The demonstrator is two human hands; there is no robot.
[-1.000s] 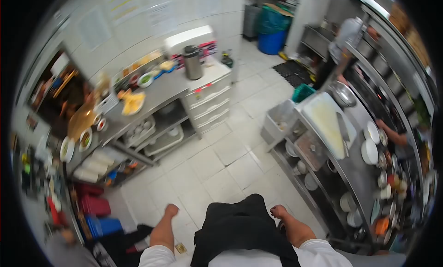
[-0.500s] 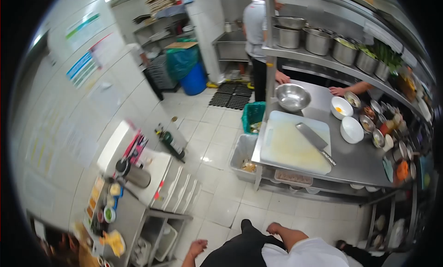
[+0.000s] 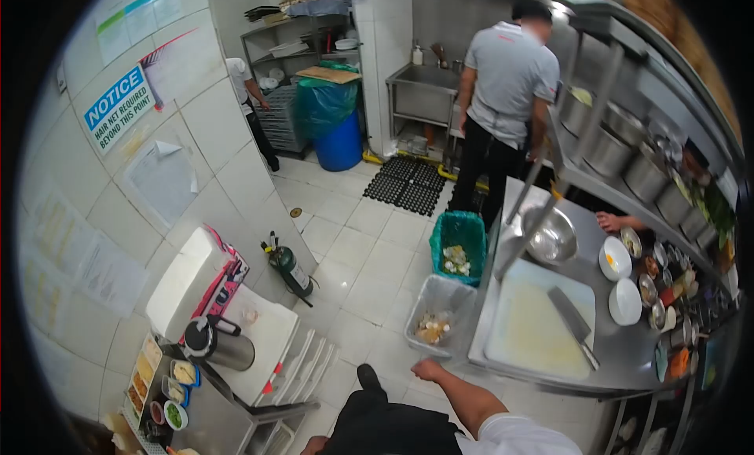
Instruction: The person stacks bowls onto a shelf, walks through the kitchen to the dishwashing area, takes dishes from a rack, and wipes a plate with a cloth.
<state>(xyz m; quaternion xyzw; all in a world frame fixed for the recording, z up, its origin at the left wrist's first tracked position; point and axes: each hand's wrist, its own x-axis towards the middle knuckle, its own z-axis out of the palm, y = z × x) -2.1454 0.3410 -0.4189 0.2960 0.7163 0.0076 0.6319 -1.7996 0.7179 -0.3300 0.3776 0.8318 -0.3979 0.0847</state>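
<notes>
- Right hand, at 5 o'clock: fingers drawn in narrow, nothing visible in them; whether they are fully closed I cannot tell.
- Left hand, between 6 and 7 o'clock: cut off by the lower edge; I cannot tell its fingers' state.
- Nearest the right hand is the grey bin, at 5 o'clock, apart from it and holding scraps.
- How far along: scraps in the bin suggest some prep is done; the right hand is handling nothing, and how much is left cannot be told.
- Tabletop, around 4 o'clock: one board, one knife lying on it.
- Around 3 o'clock: one large steel bowl and, farther out, two white bowls, the upper one with something yellow inside.
- Bins, three: the grey one, a green-lined one at 4, a blue one at 11.
- One flask and one extinguisher, both towards 8.
- One co-worker stands between 1 and 2.
</notes>
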